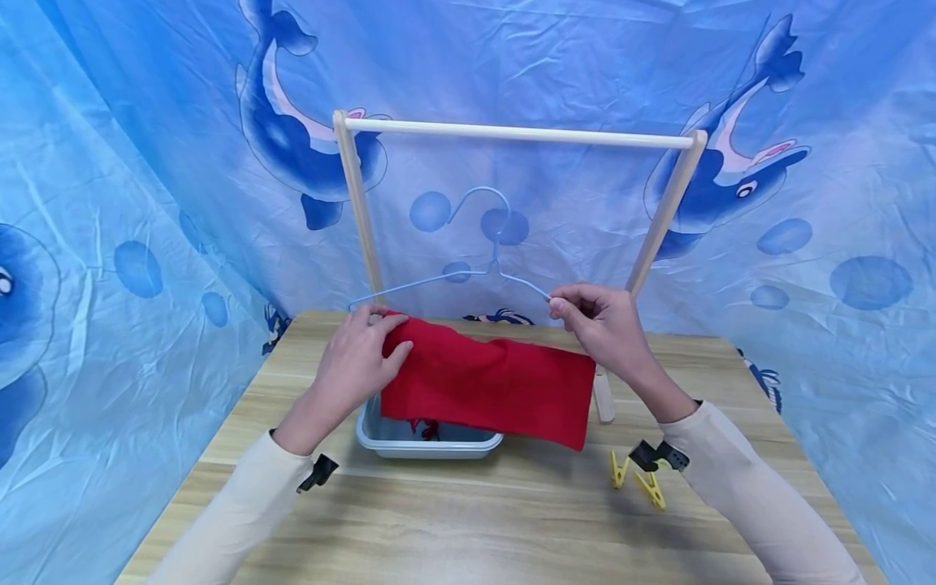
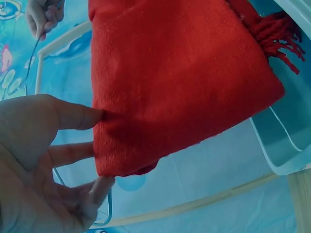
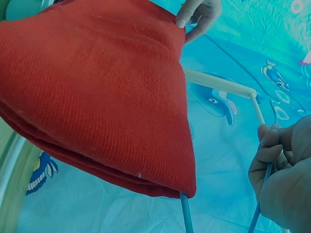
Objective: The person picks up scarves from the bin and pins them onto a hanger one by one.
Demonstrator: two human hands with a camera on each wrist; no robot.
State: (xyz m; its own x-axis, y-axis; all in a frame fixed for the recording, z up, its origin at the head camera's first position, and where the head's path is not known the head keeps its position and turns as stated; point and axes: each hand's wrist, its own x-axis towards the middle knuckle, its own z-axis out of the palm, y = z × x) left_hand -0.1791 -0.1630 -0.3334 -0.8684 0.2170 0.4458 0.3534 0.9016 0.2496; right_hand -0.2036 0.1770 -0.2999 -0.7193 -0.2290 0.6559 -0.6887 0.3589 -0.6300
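A red knitted scarf [image 1: 486,382] is folded over the lower bar of a light blue wire hanger [image 1: 439,279], whose hook points up. My left hand [image 1: 357,355] pinches the scarf's upper left edge, near the hanger's left end. In the left wrist view, the thumb [image 2: 82,116] lies on the near face and the other fingers reach behind the cloth. My right hand [image 1: 605,327] grips the hanger's right shoulder, above the scarf. Beneath the hanging folds, dark red fringe [image 2: 282,39] shows at the pale blue tub.
The pale blue tub [image 1: 431,448] stands under the scarf's left half. Behind rises a wooden rack with a white rail [image 1: 519,132]. Two yellow clothespins [image 1: 650,490] lie at the right of the wooden table [image 1: 468,520]. A blue dolphin-print curtain surrounds the table.
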